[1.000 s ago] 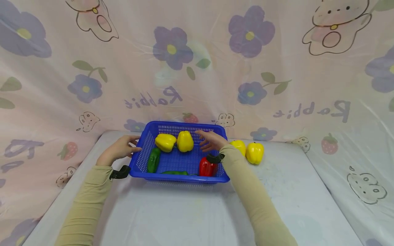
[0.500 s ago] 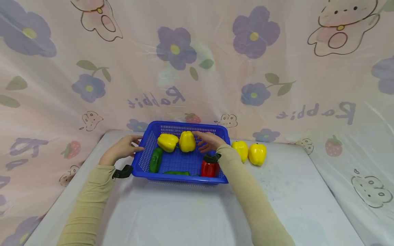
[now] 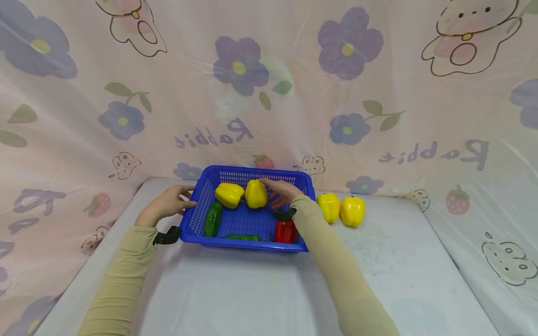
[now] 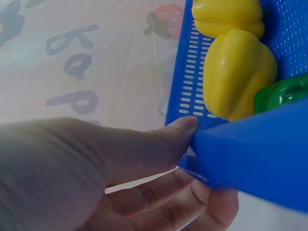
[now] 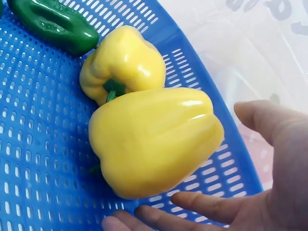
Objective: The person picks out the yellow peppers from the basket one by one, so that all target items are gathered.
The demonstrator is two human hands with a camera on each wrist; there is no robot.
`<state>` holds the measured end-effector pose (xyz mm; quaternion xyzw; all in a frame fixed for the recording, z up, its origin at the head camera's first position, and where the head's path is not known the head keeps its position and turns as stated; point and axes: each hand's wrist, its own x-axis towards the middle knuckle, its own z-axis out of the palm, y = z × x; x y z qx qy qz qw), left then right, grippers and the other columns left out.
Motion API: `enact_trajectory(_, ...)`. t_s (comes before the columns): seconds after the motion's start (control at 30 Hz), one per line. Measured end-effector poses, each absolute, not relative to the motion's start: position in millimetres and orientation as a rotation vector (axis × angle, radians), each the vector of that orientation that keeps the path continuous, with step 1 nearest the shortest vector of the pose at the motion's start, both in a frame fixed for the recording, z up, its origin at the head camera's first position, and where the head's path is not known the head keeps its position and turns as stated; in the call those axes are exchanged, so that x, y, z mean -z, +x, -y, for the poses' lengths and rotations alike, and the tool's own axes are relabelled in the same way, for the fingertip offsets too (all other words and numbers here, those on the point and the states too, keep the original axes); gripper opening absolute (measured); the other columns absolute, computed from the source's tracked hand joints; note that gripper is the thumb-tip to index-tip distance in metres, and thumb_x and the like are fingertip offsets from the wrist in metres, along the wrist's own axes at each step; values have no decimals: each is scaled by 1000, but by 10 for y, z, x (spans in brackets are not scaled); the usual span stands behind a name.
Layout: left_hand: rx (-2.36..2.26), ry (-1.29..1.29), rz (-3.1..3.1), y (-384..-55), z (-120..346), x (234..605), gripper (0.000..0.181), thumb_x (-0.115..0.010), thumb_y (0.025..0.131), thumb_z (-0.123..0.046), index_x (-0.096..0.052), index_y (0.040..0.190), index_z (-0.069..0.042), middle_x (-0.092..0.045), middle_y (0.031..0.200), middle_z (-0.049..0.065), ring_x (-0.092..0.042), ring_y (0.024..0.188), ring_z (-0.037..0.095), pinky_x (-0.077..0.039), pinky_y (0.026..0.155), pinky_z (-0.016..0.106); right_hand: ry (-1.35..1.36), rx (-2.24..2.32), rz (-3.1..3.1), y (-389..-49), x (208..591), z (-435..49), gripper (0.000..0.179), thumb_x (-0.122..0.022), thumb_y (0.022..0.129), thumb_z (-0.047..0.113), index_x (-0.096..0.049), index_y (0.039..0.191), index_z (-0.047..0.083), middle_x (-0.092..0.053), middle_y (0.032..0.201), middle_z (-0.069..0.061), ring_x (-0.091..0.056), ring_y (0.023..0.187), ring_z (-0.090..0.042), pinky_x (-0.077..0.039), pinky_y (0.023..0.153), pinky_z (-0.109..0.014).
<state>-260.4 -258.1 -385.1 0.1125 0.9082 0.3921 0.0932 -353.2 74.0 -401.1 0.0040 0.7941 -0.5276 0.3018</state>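
Note:
My left hand grips the left rim of a blue plastic basket. In the left wrist view its thumb lies over the rim with the fingers underneath. My right hand reaches over the basket, spread beside a yellow bell pepper. The right wrist view shows thumb and fingers apart around that pepper, with no clear contact. A second yellow bell pepper lies against it on the left. Also inside are a green pepper, a long green pepper and a red bell pepper.
Two more yellow bell peppers stand on the white table, just right of the basket and behind the right forearm. A printed cloth hangs behind the table.
My right hand has moved left, closer to the yellow bell pepper on the right inside the basket. The left hand keeps its hold on the rim. The view has shifted slightly.

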Motion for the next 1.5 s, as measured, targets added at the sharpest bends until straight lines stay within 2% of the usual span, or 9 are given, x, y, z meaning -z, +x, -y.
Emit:
enact_trajectory(0.17,-1161,329,-2698,-2609,2593,3860,59,-61,92,-4,-32,139,17,-52,113,33,-64,76,25,-58,66,39,8,1421,-2098,-3523,4039,-718,78,-56,89,57,-39,142,2,-50,127,-27,-57,109,-43,-56,78,-44)
enact_trajectory(0.6,-1156,319,-2706,-2612,2582,3865,59,-61,92,-5,-33,139,16,-53,113,32,-63,75,24,-58,65,36,-15,1475,-2081,-3478,4065,-663,74,-55,91,54,-38,142,5,-43,133,-22,-52,113,-42,-47,93,-52)
enact_trajectory(0.97,-1152,330,-2702,-2607,2572,3847,59,-61,93,-4,-32,139,17,-52,114,34,-64,79,26,-58,66,38,30,1548,-2017,-3499,4099,-627,70,-55,93,49,-35,143,4,-40,136,-22,-49,116,-42,-47,93,-53)
enact_trajectory(1.2,-1150,343,-2710,-2598,2577,3855,59,-61,93,-5,-32,139,17,-53,113,34,-64,79,28,-58,64,38,28,1584,-1980,-3530,4150,-620,65,-57,93,46,-39,141,5,-41,136,-19,-48,115,-40,-48,91,-52)
enact_trajectory(1.5,-1137,340,-2715,-2608,2562,3845,59,-62,92,-6,-33,138,18,-52,113,35,-65,79,28,-58,64,39,36,1567,-1961,-3599,4177,-644,68,-60,91,46,-39,140,5,-41,135,-17,-49,115,-39,-50,90,-51)
